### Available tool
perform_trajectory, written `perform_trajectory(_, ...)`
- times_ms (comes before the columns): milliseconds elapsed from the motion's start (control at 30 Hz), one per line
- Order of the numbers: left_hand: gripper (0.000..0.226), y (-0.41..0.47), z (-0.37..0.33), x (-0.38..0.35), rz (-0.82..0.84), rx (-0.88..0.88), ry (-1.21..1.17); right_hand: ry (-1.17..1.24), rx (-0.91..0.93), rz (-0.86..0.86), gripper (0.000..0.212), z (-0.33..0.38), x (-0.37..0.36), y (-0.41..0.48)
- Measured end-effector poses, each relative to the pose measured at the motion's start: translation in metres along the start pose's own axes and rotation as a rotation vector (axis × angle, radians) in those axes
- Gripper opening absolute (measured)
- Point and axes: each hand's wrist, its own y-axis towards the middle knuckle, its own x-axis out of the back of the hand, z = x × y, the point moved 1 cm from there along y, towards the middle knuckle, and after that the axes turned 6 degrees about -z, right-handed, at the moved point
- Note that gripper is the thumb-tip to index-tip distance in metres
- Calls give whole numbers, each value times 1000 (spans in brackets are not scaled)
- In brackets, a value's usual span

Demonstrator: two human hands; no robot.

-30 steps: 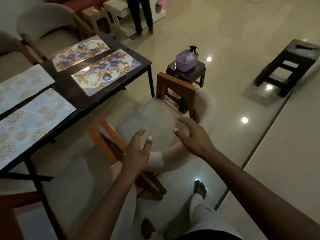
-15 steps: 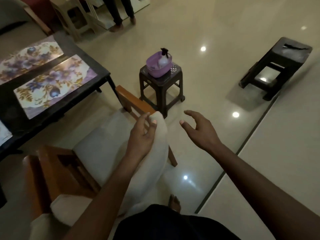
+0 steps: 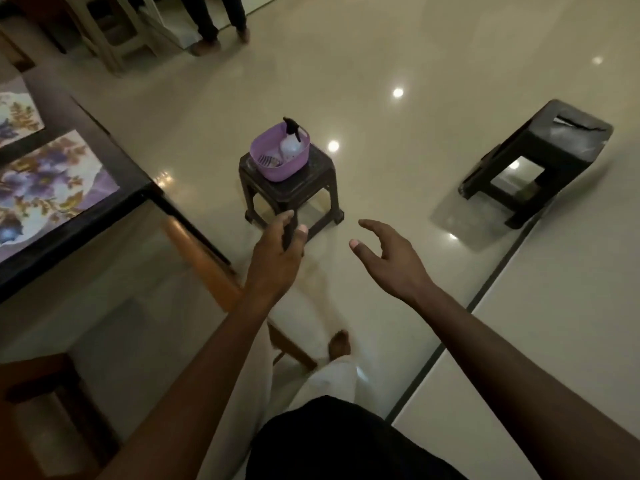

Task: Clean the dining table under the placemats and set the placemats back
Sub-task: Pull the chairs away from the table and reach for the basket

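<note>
Far left, a floral placemat [image 3: 52,188] is seen flat on the dining table [image 3: 69,109], its long axis laid along the near edge, short end toward the corner; thin, light and floppy, it is judged, best lifted by that short edge; the left hand [image 3: 277,258] is reached toward a purple basket [image 3: 277,168], fingers loose, nothing held; the right hand [image 3: 391,261] likewise, spread and empty.

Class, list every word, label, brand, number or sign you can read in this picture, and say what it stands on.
No text can be read.
Spray bottle in the purple basket: any label is too small and dim to make out.
Floral placemat on the dining table: pattern only, no lettering.
</note>
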Motion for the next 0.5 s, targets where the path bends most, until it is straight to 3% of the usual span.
perform_trajectory(233, 51, 108, -55, -60, -59, 52, -72, -14, 13, 50, 57, -17, 61, 135)
perform_trajectory(500, 50, 259, -150, -137, -100, -16, -101, 40, 142, 100, 60, -51, 138, 327)
